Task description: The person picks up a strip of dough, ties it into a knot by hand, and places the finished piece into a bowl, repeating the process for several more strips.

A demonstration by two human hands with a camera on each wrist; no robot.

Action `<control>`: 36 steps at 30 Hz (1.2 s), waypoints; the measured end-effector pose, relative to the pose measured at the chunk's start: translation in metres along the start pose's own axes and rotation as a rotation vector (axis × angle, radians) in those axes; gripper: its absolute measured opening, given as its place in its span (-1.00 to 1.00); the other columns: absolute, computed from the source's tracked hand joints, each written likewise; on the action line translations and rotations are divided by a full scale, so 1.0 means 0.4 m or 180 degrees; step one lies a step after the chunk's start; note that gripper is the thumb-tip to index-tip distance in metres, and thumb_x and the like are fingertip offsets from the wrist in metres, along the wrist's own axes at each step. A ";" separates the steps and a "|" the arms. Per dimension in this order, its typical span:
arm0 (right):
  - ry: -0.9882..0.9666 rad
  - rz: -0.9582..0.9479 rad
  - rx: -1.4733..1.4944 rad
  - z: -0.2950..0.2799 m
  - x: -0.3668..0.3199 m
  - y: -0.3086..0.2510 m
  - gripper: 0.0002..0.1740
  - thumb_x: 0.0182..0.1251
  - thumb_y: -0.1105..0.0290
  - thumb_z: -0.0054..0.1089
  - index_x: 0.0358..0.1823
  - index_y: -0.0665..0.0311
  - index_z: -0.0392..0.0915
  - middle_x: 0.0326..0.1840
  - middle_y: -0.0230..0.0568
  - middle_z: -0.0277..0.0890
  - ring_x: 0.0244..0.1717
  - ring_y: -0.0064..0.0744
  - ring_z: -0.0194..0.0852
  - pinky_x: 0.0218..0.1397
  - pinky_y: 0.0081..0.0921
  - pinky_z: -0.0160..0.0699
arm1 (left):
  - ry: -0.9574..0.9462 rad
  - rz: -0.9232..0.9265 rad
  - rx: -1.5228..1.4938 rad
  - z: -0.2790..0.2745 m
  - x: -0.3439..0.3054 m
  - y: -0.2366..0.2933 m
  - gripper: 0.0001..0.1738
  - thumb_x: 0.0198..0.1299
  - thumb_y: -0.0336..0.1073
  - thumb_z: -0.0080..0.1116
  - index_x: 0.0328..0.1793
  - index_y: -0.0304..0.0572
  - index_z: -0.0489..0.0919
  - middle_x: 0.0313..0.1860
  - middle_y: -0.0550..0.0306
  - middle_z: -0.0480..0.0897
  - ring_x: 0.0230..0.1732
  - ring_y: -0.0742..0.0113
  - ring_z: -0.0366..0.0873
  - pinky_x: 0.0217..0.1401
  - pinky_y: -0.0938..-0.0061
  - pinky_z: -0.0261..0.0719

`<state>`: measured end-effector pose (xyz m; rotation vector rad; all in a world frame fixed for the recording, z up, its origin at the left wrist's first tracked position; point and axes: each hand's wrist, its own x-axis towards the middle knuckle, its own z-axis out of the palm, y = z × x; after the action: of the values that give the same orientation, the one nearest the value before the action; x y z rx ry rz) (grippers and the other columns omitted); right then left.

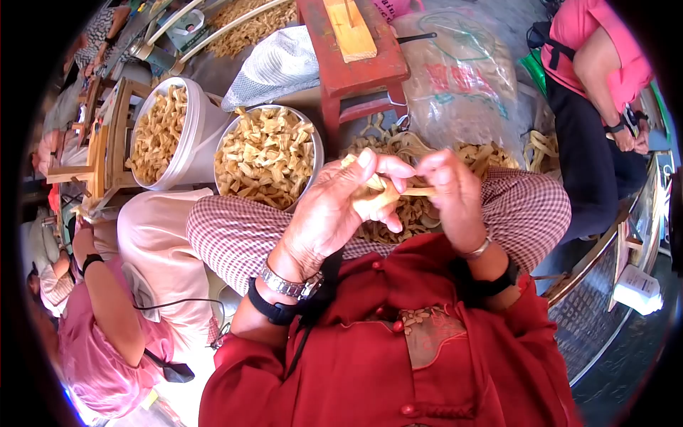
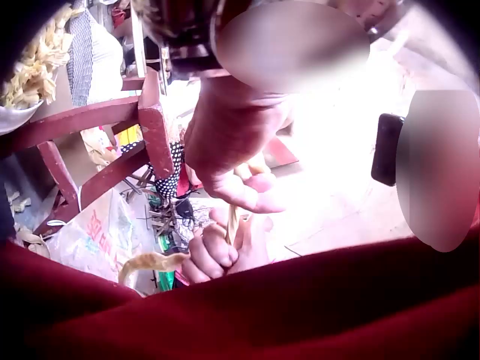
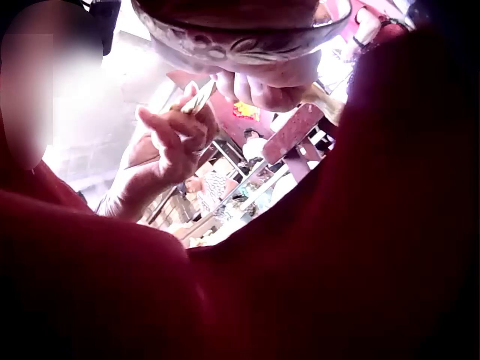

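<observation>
In the head view my left hand (image 1: 324, 206) holds a tan, pliable strip (image 1: 420, 191) between thumb and fingers, part of it looped at the fingertips. Just to its right, my right hand (image 1: 455, 203) pinches the other end, so a short length stretches between the hands. The left wrist view shows the same strip (image 2: 232, 223) running down into the curled right fingers (image 2: 214, 247), with a loose tail hanging out to the side. Below both hands, a heap of similar strips (image 1: 405, 222) lies at my lap.
Two white buckets, one upright (image 1: 319, 153) and one tilted (image 1: 199, 135), hold knotted tan pieces. A red stool (image 1: 363, 78) with a wooden block (image 1: 350, 35) stands ahead. Beside it lies a clear plastic sack (image 1: 462, 78). People sit close at left and right.
</observation>
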<state>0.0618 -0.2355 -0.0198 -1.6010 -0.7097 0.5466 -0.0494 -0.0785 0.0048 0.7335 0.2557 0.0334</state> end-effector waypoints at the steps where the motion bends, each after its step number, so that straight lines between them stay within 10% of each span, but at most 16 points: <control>1: 0.0033 0.0174 -0.0188 -0.024 -0.001 -0.003 -0.65 0.48 0.20 -0.13 -0.29 0.35 0.45 -0.40 -0.26 0.44 -0.38 -0.52 0.36 -0.23 -0.56 0.37 | 0.0058 -0.0006 -0.0081 -0.006 -0.001 0.005 -0.46 0.40 0.00 -0.12 0.00 -0.48 0.53 -0.27 0.04 0.55 -0.38 0.31 0.54 -0.27 0.36 0.67; 10: -0.0208 -0.0127 -0.0604 -0.042 0.020 0.022 -0.79 0.34 0.34 0.12 -0.34 0.36 0.50 -0.60 -0.39 0.31 -0.60 -0.65 0.17 -0.53 -0.60 0.22 | 0.0782 0.0271 0.0875 0.000 0.021 0.018 -0.31 0.38 0.17 -0.22 0.10 -0.43 0.47 -0.25 0.09 0.50 -0.55 0.51 0.43 -0.56 0.59 0.56; 17: -0.0760 0.0733 -0.0004 0.024 0.027 0.016 -0.75 0.36 0.26 0.09 -0.15 0.33 0.46 -0.44 -0.26 0.51 -0.45 -0.58 0.48 -0.49 -0.61 0.44 | 0.1115 0.0043 0.1278 -0.043 0.029 -0.001 -0.73 0.29 -0.18 0.14 -0.24 -0.30 0.52 -0.66 0.34 0.39 -0.79 0.64 0.19 -0.78 0.70 0.09; 24: -0.1175 -0.0166 -0.0295 0.027 0.063 -0.023 -0.69 0.39 0.32 -0.03 -0.47 0.39 0.43 -0.61 -0.21 0.31 -0.58 -0.36 0.32 -0.45 -0.47 0.26 | 0.1216 0.0502 0.0357 -0.082 0.014 0.052 -0.94 0.24 -0.40 0.13 -0.26 -0.19 0.49 -0.63 0.37 0.35 -0.72 0.66 0.12 -0.73 0.72 0.08; 36: -0.0036 -0.1966 -0.2388 -0.041 0.479 -0.107 -0.82 0.36 0.29 -0.02 -0.33 0.23 0.40 -0.57 0.01 0.41 -0.49 0.07 0.46 -0.47 -0.13 0.36 | 0.1182 0.1617 0.1509 -0.057 0.303 0.286 -0.89 0.26 -0.33 0.12 -0.23 -0.20 0.48 -0.59 0.37 0.40 -0.67 0.65 0.22 -0.70 0.68 0.19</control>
<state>0.2013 -0.1073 0.0337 -1.9094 -1.4612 -0.2020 0.0691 0.0360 0.0381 1.2517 0.4330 0.6130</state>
